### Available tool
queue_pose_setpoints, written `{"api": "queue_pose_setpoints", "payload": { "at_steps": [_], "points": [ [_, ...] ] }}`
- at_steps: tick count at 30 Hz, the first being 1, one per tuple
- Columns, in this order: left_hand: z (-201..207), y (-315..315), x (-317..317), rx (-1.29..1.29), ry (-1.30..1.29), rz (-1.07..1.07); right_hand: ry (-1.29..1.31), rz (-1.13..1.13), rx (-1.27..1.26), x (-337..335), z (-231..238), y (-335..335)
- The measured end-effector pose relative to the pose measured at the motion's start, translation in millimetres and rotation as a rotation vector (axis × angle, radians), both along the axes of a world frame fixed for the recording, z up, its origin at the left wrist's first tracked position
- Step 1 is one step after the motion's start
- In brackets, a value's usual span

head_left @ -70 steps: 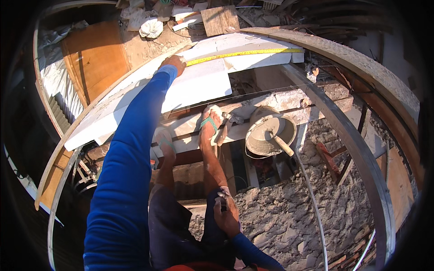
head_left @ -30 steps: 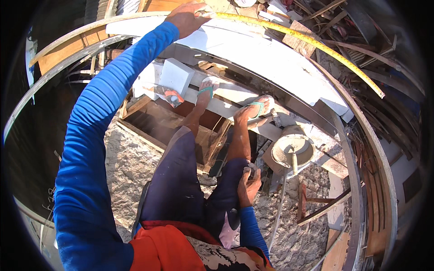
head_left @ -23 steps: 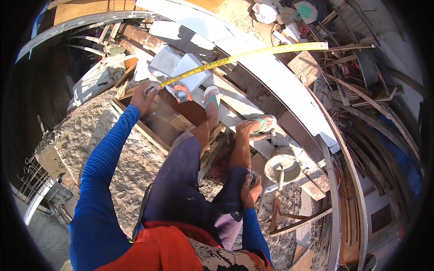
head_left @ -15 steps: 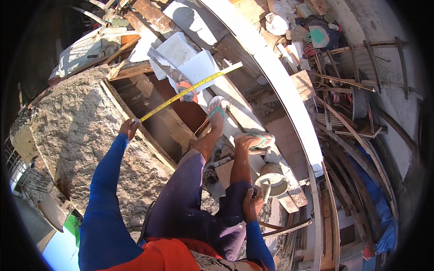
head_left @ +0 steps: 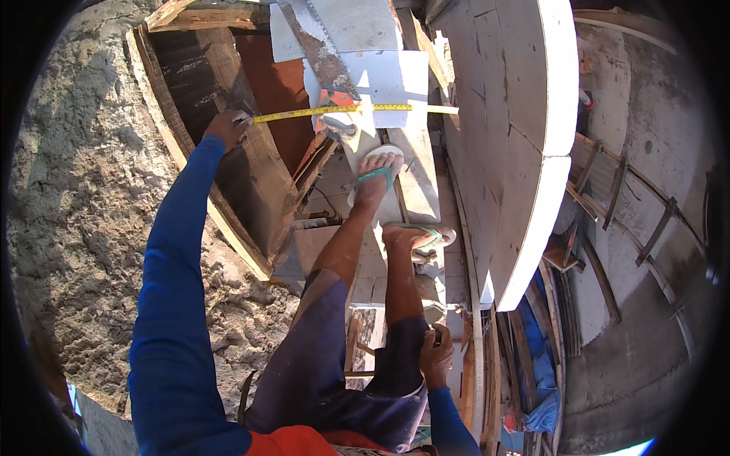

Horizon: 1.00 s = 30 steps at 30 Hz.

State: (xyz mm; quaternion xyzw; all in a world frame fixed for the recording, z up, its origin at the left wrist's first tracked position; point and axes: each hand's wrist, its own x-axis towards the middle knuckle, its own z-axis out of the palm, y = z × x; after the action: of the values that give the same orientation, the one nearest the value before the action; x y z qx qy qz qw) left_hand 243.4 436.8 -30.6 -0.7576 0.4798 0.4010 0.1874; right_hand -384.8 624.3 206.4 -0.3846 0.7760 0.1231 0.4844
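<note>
My left hand [head_left: 228,129] is closed on one end of a yellow measuring tape [head_left: 304,113], above the wood-framed opening. The tape stretches right, nearly level, past a hand saw [head_left: 323,57] with an orange handle. Its pale far end reaches the large white slab wall. Under the saw lie white boards [head_left: 376,76]. Beside my right knee, my right hand [head_left: 436,356] has its fingers curled; whatever may be in them is hidden. Both my feet, in green-strapped flip-flops [head_left: 376,176], stand on planks.
Rough grey masonry [head_left: 91,190] spreads along the left. A timber frame [head_left: 190,163] borders the dark opening beside it. To the right, a tall curved wall of white slabs [head_left: 525,99] rises close to the planks. Beyond it are wooden poles [head_left: 658,232] and blue sheeting [head_left: 538,372].
The view has turned and shifted, so the tape now lies almost level instead of slanting up to the right. My left hand still holds it. My right hand stays by the knee.
</note>
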Motion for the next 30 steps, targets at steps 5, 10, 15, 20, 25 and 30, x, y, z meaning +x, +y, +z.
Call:
{"api": "queue_pose_setpoints", "payload": {
  "at_steps": [5,10,15,20,25,30],
  "points": [
    [-57.5,30.7,39.0,-0.112,0.05,0.051,0.014,0.127,0.051,9.8,-3.8,-23.6],
    [-64.6,25.0,33.0,-0.104,0.044,0.096,0.024,0.168,0.063,23.0,-7.2,-38.3],
    [-68.8,28.2,42.9,-0.088,0.039,0.076,0.013,0.233,0.04,18.3,-11.8,-33.2],
    [-73.6,29.2,57.8,-0.016,0.095,0.078,0.026,0.249,0.038,21.8,-11.6,-38.2],
    [-70.2,24.7,53.6,-0.074,0.073,0.069,0.039,0.202,0.038,33.9,-11.3,-36.8],
    [-55.5,18.5,57.9,-0.039,0.074,0.098,0.033,0.245,0.044,32.6,-14.4,-34.4]
  ]
}}
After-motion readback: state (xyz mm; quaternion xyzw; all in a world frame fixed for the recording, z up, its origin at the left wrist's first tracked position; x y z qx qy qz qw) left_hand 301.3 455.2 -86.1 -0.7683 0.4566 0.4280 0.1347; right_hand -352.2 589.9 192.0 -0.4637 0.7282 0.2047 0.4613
